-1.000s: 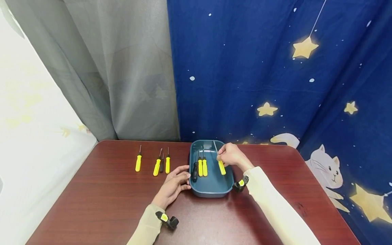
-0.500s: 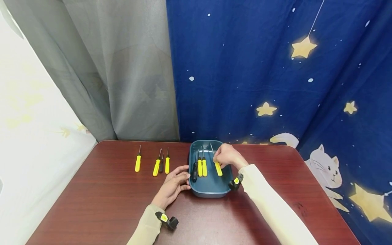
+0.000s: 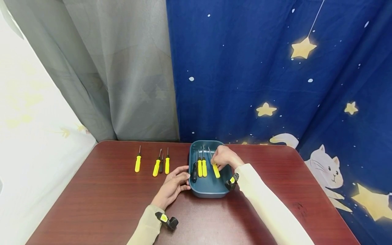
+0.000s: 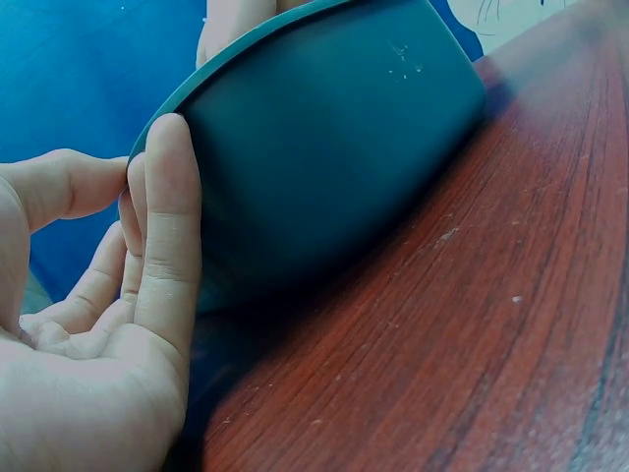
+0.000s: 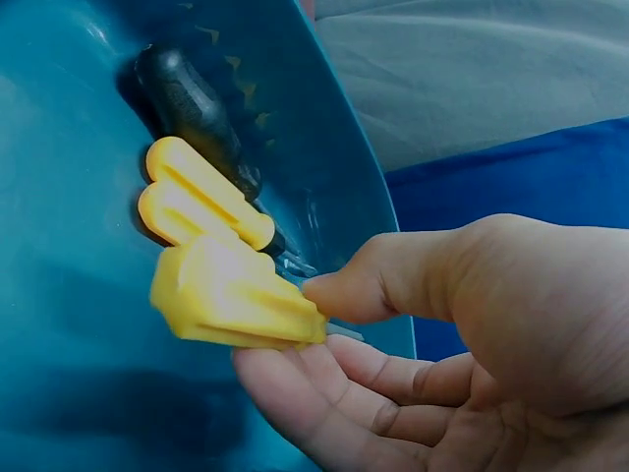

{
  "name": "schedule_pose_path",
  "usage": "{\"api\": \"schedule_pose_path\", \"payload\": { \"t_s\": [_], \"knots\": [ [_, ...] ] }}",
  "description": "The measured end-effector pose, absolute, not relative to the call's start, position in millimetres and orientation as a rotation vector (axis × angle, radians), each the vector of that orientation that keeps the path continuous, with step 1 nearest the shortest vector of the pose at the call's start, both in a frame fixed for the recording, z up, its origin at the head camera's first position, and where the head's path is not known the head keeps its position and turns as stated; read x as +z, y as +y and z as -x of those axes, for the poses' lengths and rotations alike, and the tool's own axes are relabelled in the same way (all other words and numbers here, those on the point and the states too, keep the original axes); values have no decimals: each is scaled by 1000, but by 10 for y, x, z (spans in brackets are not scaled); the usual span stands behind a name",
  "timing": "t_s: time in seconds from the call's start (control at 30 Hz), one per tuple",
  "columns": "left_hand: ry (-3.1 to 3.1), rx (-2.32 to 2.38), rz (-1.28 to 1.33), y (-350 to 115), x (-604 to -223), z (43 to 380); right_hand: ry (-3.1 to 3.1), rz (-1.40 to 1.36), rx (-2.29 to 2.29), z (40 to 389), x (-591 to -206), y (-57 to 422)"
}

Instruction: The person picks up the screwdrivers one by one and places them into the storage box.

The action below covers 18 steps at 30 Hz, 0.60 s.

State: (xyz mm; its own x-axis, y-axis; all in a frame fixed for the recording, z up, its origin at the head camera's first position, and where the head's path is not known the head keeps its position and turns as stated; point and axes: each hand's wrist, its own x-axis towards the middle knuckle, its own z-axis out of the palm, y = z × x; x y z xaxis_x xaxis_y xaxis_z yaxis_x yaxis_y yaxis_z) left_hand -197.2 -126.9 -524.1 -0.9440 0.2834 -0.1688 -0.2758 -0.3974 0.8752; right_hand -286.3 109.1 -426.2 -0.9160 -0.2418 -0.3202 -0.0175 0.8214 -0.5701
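Observation:
In the head view my right hand (image 3: 225, 156) pinches a yellow-handled screwdriver (image 3: 216, 172) low inside the blue-green container (image 3: 210, 194); whether its handle touches the floor cannot be made out. The right wrist view shows thumb and fingers on its yellow handle (image 5: 231, 295). Left of it lie two yellow-handled screwdrivers (image 3: 202, 169) side by side and a black-handled screwdriver (image 3: 194, 173). My left hand (image 3: 174, 185) rests against the container's left side. In the left wrist view its fairly straight fingers (image 4: 172, 226) touch the outer wall and rim.
On the table (image 3: 116, 204), left of the container, lie a lone yellow-handled screwdriver (image 3: 138, 164) and two yellow-handled ones (image 3: 156, 167) (image 3: 167, 165) with a small black-handled one (image 3: 161, 166) between them. Curtains (image 3: 214, 68) hang behind the table's back edge.
My right hand has moved left and slightly lower with the yellow-handled screwdriver, bringing it closer to the screwdrivers lying in the container. My left hand has stayed in place.

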Motion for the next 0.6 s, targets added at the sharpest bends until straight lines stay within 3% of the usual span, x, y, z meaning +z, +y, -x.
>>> {"api": "schedule_pose_path", "payload": {
  "t_s": [0.6],
  "knots": [
    [1488, 2374, -1, -1270, -5221, 1972, 2565, 156, -803, 2943, -4376, 1006]
  ]
}}
